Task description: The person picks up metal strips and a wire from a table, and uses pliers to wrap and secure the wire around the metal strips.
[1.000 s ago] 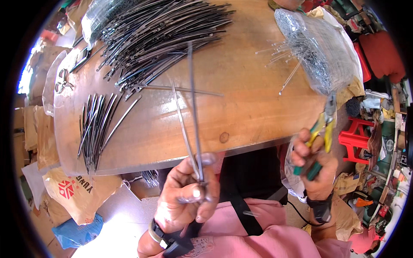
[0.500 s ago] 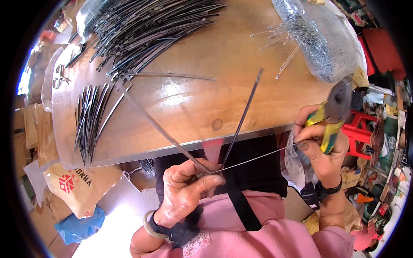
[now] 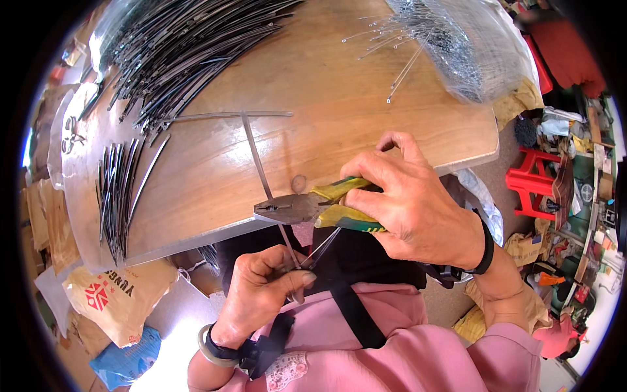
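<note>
My left hand (image 3: 264, 281), closed at the table's near edge, pinches a long, thin grey strip (image 3: 256, 157) that slants up over the tabletop. Thin wire (image 3: 324, 245) also runs from its fingertips toward my right hand; its far end is hidden. My right hand (image 3: 411, 202) is wrapped round combination pliers (image 3: 290, 209) with yellow and green handles. Their dark jaws point left and lie across the strip, a little above my left fingers. Whether the jaws grip the strip, I cannot tell.
On the wooden table (image 3: 353, 130) lie a big pile of dark strips (image 3: 196, 52), a smaller bunch (image 3: 117, 196) and scissors (image 3: 72, 134). Looped wires (image 3: 405, 68) stick out of a plastic-wrapped bundle (image 3: 470, 59). A red stool (image 3: 532, 183) stands right; paper bags lie lower left.
My right hand has swung left with the pliers, bringing the jaws over the strip. The thin wire no longer stretches straight between my hands. My left hand has lowered slightly, and the strip stands steeper.
</note>
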{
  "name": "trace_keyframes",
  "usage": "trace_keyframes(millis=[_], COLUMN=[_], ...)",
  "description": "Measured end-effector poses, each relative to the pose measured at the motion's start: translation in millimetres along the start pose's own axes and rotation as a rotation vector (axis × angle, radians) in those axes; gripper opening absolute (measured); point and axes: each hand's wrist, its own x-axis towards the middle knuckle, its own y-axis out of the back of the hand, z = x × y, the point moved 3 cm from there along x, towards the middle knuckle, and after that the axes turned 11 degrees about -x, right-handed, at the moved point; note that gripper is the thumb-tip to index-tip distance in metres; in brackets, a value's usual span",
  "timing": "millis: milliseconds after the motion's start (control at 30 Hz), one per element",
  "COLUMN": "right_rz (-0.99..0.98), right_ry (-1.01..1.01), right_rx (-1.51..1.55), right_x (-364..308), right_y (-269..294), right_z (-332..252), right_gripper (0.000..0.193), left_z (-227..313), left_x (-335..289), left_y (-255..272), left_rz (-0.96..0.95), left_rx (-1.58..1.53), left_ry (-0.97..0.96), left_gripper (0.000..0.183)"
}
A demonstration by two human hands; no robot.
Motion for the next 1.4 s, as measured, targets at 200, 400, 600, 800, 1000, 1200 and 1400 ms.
trace_keyframes(millis=[200,400,600,800,1000,1200,1400], right_rz=[0.049,0.068,0.141,0.088,-0.094,-0.183,-0.25], right_ry=[0.026,0.045,0.029,-0.251,-0.251,-0.143,-0.076], right_rx=[-0.028,0.031,0.0,0.07,0.394,0.281,0.145], right_x=[-1,-3,0,-35,-42,-37,-30], right_y=[6,1,2,5,-1,-8,-12], right_z=[-9,-23,-21,-11,-22,-26,-28], right_gripper=[0.033,0.029,0.028,0.027,0.039,0.041,0.034], left_z=[27,33,-10,2,11,9,6], left_x=[8,14,17,10,0,7,12], left_y=[25,1,-12,-13,-14,-14,-8], left_rz=[-0.303,-0.276,-0.24,-0.013,0.03,0.106,0.15], left_rx=[0.062,0.606,-0.576,-0.521,-0.306,-0.15,-0.147], left_ry=[-0.271,-0.477,0.003,-0.172,-0.423,-0.413,-0.448], left_gripper=[0.034,0.021,0.011,0.013,0.008,0.009,0.004])
